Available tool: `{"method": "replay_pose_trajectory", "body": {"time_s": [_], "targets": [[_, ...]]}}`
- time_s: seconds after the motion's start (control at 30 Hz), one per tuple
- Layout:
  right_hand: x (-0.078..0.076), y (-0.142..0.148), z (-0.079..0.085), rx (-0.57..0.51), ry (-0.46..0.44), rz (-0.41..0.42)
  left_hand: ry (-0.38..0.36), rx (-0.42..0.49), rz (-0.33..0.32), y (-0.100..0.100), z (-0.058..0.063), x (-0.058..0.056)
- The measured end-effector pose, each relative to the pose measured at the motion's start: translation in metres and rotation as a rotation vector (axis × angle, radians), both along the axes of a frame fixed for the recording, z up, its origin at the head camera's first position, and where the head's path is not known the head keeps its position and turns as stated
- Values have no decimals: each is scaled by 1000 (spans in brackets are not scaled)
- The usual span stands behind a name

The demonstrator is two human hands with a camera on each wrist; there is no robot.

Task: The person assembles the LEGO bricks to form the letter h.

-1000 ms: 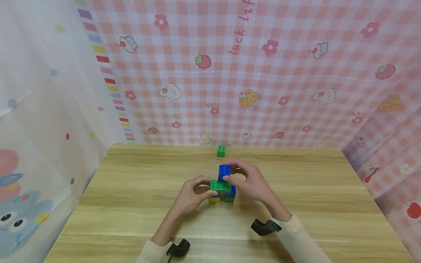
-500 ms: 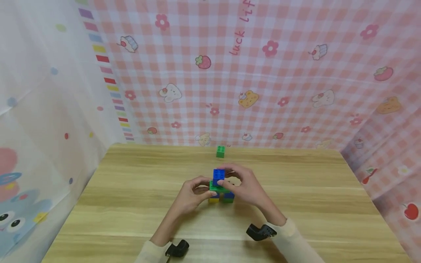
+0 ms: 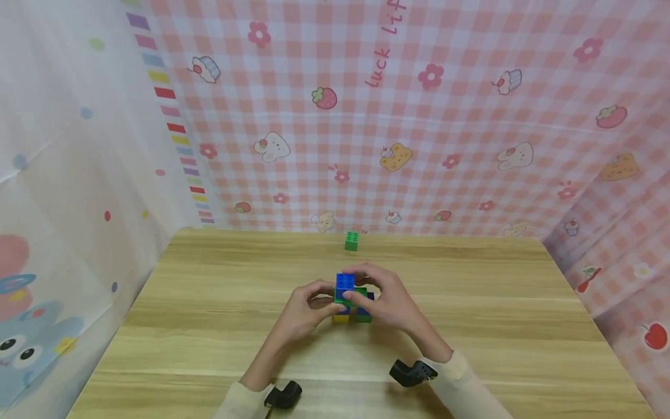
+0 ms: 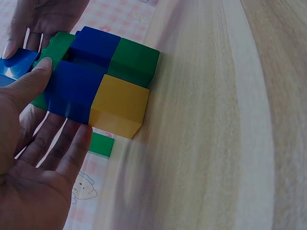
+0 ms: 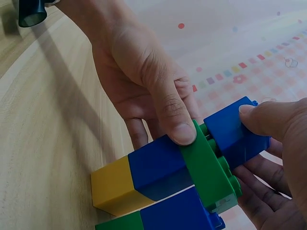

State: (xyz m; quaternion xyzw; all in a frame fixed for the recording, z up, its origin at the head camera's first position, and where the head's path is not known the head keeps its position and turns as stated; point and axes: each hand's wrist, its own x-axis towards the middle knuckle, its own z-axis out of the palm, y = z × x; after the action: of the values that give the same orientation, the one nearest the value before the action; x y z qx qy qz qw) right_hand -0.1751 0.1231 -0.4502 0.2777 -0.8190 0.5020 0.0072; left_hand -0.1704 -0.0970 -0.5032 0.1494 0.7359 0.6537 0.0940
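My left hand [image 3: 302, 311] grips a block structure by its left side, thumb on the joint between a long green brick [image 5: 207, 167] and the blue brick [image 5: 156, 165] under it. The long brick bridges two columns: blue over a yellow brick [image 4: 120, 105], and a second blue brick [image 4: 96, 45] over a green one [image 4: 135, 60]. Between thumb and fingers, my right hand [image 3: 389, 297] pinches a square blue brick [image 3: 345, 281] at the left end of the bridge's top. Green studs show beside it in the right wrist view; whether it is fully seated I cannot tell.
A loose green brick [image 3: 351, 241] stands near the far edge of the wooden table [image 3: 235, 267]. Behind hangs a pink checked cloth [image 3: 335, 139], with a white printed cloth [image 3: 78, 174] at the left. Black wrist mounts sit on both forearms.
My right hand has carried the square blue brick left and down, from above the bridge's middle and right to its left end. The left hand has stayed in place.
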Motion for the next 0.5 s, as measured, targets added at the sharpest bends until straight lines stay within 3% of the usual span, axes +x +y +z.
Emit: {"method": "replay_pose_trajectory", "body": {"time_s": [0.5], "targets": [[3, -1, -1, 14, 29, 4, -10, 7, 1, 0, 2, 1]]}}
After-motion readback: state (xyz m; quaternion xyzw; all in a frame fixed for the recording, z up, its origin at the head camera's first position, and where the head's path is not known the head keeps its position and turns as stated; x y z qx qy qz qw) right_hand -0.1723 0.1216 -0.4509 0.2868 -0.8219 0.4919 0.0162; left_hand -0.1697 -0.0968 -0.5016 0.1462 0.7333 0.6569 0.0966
